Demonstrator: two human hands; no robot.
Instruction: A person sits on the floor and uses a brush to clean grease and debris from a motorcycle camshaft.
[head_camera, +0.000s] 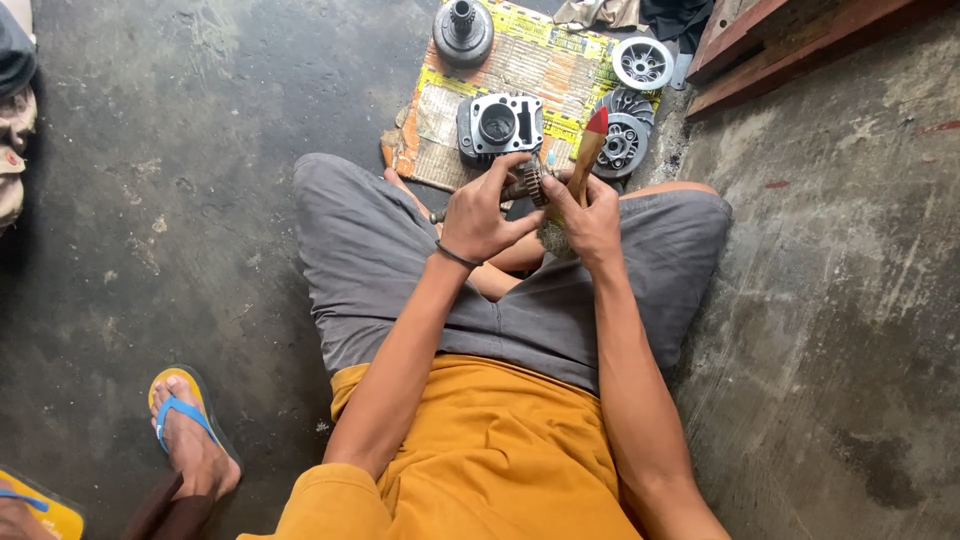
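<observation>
Posture: seated on a concrete floor (180, 200), knees spread in grey shorts (380, 260), yellow shirt (490, 460) at 6 o'clock.
Left hand (482, 215): fingers curled shut around a toothed metal gear on a shaft (528, 184), thumb pressed toward the other hand; thin dark band on the wrist.
Gear on a shaft: held just above the lap at frame centre, teeth facing 3 o'clock, shaft end poking out toward 9 o'clock under the palm.
Right hand (592, 218): fingers closed around a wooden-handled brush (585, 160), knuckles touching the left thumb.
Brush: handle tilted up toward 12 o'clock, red tip uppermost, bristle end down beside the gear; whether bristles touch the teeth cannot be told.
Cardboard sheet (520, 75): flat on the floor at 12 o'clock, just beyond the knees, printed yellow at the edges.
Engine cylinder block (499, 124): on the sheet, directly at 12 o'clock from the hands, bore facing up.
Round hub with a splined stub (463, 30): at 11 o'clock on the sheet's far corner.
Silver spoked wheel part (643, 62): at 1 o'clock.
Dark finned discs (622, 140): near the brush tip, at 1 o'clock.
Another person's foot (190, 440): in a yellow sandal with blue strap, at 8 o'clock, well apart.
Wooden planks (790, 40): at 2 o'clock.
</observation>
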